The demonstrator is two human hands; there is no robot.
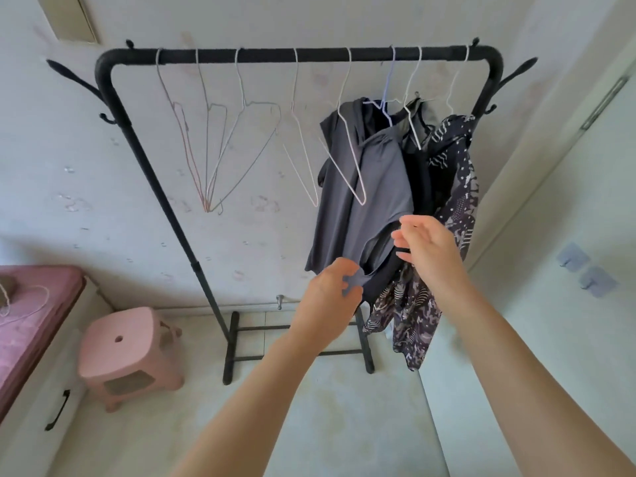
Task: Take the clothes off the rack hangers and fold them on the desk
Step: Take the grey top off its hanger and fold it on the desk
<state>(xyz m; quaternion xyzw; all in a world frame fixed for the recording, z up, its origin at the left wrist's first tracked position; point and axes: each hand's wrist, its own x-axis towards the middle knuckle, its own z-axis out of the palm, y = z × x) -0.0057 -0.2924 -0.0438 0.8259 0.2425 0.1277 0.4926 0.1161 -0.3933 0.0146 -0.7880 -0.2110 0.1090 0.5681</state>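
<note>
A black clothes rack (299, 55) spans the upper half of the frame, its top bar running from upper left to upper right. It carries wire hangers: the empty hangers (213, 149) hang bare along the left and middle of the bar, and one more white hanger (351, 156) dangles loose in front of the clothes. The garments are bunched at the right end of the bar.

The grey shirt (358, 201) hangs frontmost, a smooth mid-grey fabric, twisted and partly slipped, its lower hem drawn down towards the centre of the frame. Behind it hangs a black garment (418, 173), and furthest right a dark patterned dress (454, 187) with white markings, which falls lowest of the three.

The left hand (327, 297), at centre frame, has its grip closed in a pinch on the bottom hem of the grey shirt, fingers curled round the cloth. The right hand (426, 246), just right of centre and higher, has its fingers fairly straight and loosely spread against the garments' lower edges; I cannot tell whether it has hold of any cloth.

At lower left stands a pink stool (120, 352) on the floor, and beside it, at the left edge, a bench (31, 321) with a pink top.
</note>
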